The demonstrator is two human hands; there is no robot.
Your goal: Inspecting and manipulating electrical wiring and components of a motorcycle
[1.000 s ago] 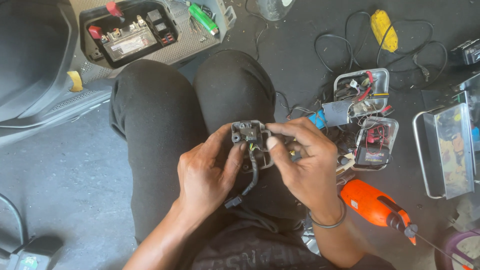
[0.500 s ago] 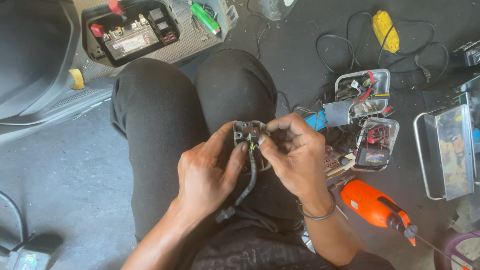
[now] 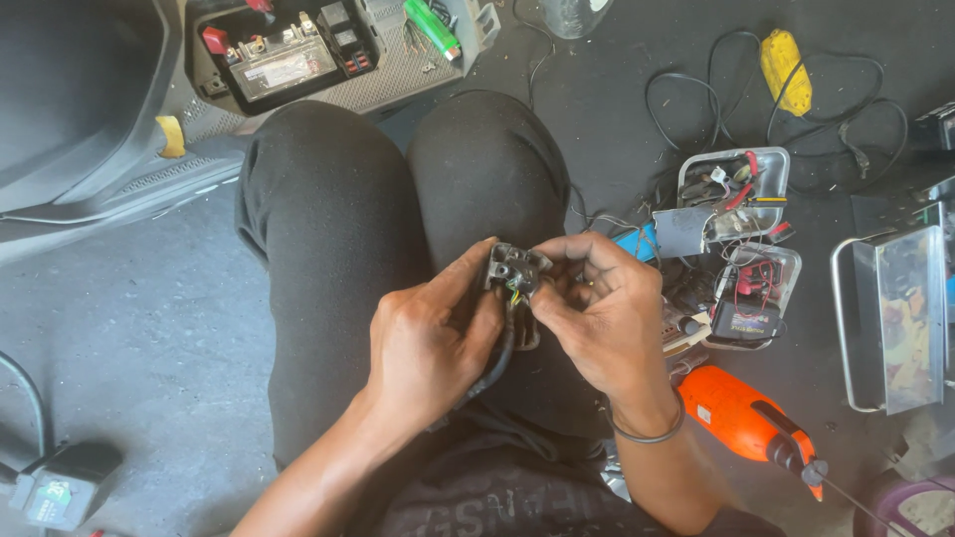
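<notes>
A small dark switch block (image 3: 513, 268) with short coloured wires and a black sheathed cable (image 3: 494, 363) hanging from it is held over my lap. My left hand (image 3: 430, 343) grips the block and cable from the left, thumb up against its side. My right hand (image 3: 597, 318) pinches the block's right side with fingertips at the wires; a dark band circles that wrist. Both hands sit above my knees in black trousers (image 3: 328, 239).
An open battery bay (image 3: 284, 50) in a scooter floorboard lies ahead, with a green cylinder (image 3: 433, 27) beside it. To the right are clear plastic trays of wired parts (image 3: 736, 189), a metal-framed box (image 3: 895, 318), an orange drill (image 3: 746, 418) and a yellow plug (image 3: 786, 65).
The hands and block have shifted slightly toward me and to the right. My right fingers have moved closer onto the block's wire side. Grip is unchanged.
</notes>
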